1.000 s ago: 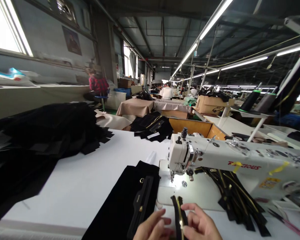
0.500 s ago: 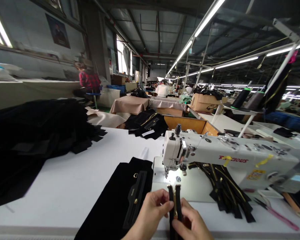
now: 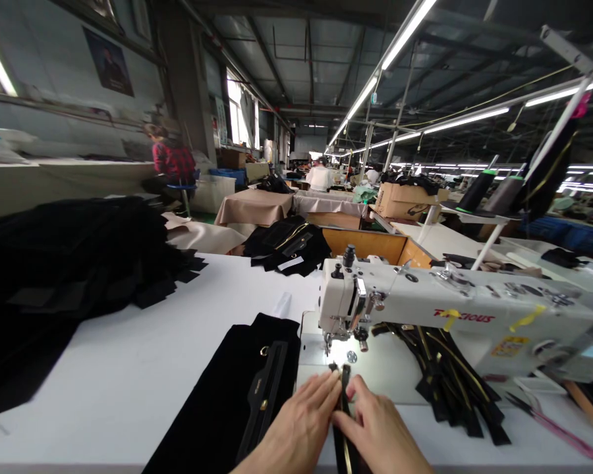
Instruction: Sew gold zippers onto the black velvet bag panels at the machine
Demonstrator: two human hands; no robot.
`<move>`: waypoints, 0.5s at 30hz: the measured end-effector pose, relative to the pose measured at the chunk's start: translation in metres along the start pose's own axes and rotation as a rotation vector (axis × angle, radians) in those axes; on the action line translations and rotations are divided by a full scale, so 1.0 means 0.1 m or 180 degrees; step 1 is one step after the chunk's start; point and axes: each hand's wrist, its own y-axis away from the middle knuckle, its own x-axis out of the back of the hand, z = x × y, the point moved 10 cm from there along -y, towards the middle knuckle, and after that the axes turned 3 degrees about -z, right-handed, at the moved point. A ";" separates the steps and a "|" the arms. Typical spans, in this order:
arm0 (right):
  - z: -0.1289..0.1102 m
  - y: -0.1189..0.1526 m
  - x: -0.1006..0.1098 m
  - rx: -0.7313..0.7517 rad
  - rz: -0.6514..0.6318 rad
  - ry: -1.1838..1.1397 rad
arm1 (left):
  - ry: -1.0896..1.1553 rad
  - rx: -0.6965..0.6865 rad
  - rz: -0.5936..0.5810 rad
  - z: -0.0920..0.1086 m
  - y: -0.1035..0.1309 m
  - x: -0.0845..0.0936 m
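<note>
Zipper strip [image 3: 344, 451], black fabric, gold teeth, is pressed now instead of pinched: left hand [image 3: 300, 420] flat, right hand [image 3: 381, 428] thumb and forefinger apart, so probably steadier.

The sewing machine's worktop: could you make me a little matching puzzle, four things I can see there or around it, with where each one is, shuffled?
1. Zipper strip
2. Zipper bunch
3. Pink-handled tool
4. Black thread cone

A. On a stand behind the sewing machine
B. Lying to the right of the other zippers
C. Touched by the left hand and the right hand
D. Overlapping in a heap, partly beneath the machine's arm

Pairs: 1-C, 2-D, 3-B, 4-A
</note>
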 end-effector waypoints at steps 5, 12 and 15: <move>-0.45 0.15 0.20 0.1918 0.0020 0.0818 | -0.0023 -0.0110 -0.0130 0.02 -0.01 0.07; -0.36 0.11 0.14 0.2068 -0.0177 0.0844 | -0.1209 0.0974 -0.0259 -0.39 0.29 0.12; -0.43 0.06 0.09 0.2116 -0.0232 0.0780 | -0.1337 0.1440 -0.0291 -0.59 0.41 0.13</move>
